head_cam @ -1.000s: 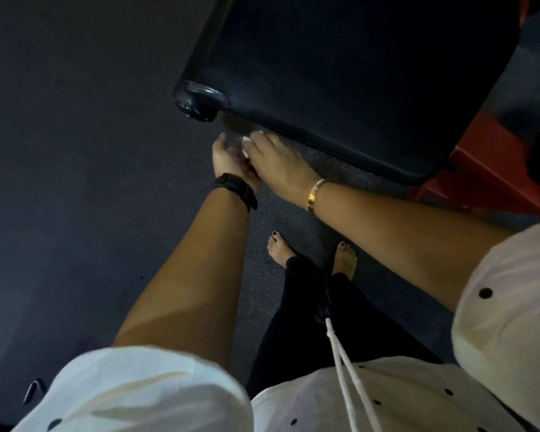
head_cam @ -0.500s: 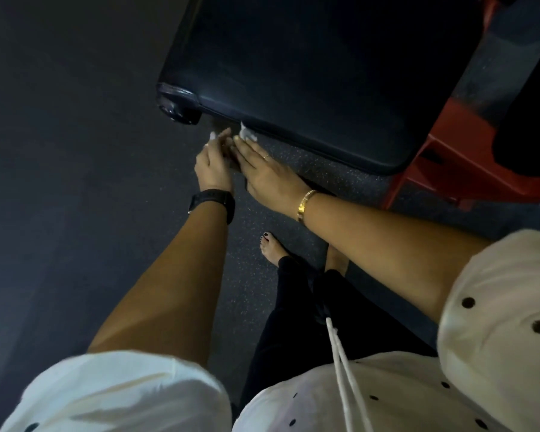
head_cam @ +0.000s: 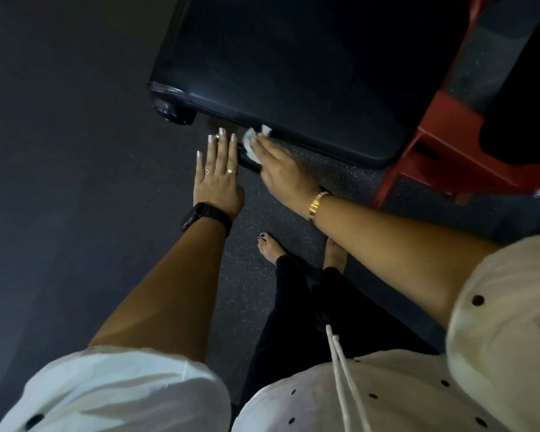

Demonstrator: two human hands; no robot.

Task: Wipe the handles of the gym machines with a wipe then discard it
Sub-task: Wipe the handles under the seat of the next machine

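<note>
The wipe [head_cam: 249, 144] can slip. Only part of it sits under the right hand [head_cam: 281, 173], and the rest pokes out past the fingertips, so a fast rub may bunch it up or drop it on the floor [head_cam: 75, 182]. The handle [head_cam: 247, 162] is a dark bar tucked low, just under the edge of the black bench [head_cam: 293, 73]. It is hard to see down there, so some of the bar can get missed. The knuckles are close to the bench edge too, and a big push may bump them. The person bends down low and has bare feet on the floor, so a wobble is a small worry as well.

The right hand lies on top of the white wipe and presses it on the bar. Its fingers look long and close together. The thumb is hidden, so I cannot tell if it pinches the wipe from below.

The left hand [head_cam: 217, 176] is wide open, with all 5 fingers straight and a little spread. It holds nothing. It is just beside the bar and the right hand, palm down above the floor. I cannot tell if it touches anything.

I think the wiping is on now, and the wipe is not yet thrown away.
</note>
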